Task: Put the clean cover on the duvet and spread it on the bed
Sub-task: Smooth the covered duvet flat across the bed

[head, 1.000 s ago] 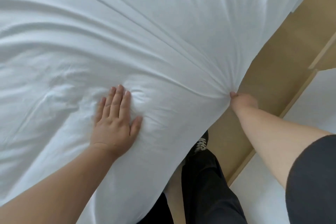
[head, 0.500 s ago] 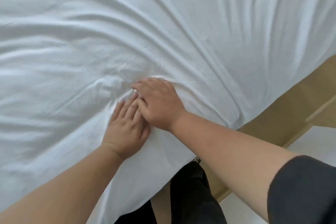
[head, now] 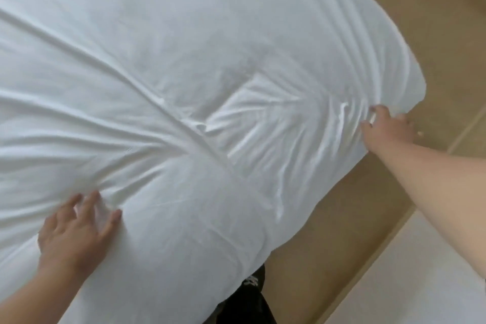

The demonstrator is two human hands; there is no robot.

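From the head camera, the white duvet (head: 200, 66) in its cover fills most of the picture, lying spread over the bed with its near edge hanging toward the person and its right corner rounded off over a tan wooden floor (head: 349, 218). Long creases run across the fabric from the upper left down toward the middle, where they meet a shorter fan of wrinkles pointing to the right. The left hand (head: 71, 231) lies palm down on the duvet near its lower left part, fingers spread and mostly straight, pressing into the cloth so that small folds gather at the fingertips; it grips nothing. The right hand (head: 386, 126) reaches out to the duvet's right edge, close to the corner, with its fingers bent over the edge of the fabric; motion blur there makes it hard to tell whether they actually pinch the cloth or only touch it. Both forearms are bare. Below the duvet's near edge a dark trouser leg (head: 247, 297) shows, and at the lower right a pale surface (head: 420, 271) borders the floor.
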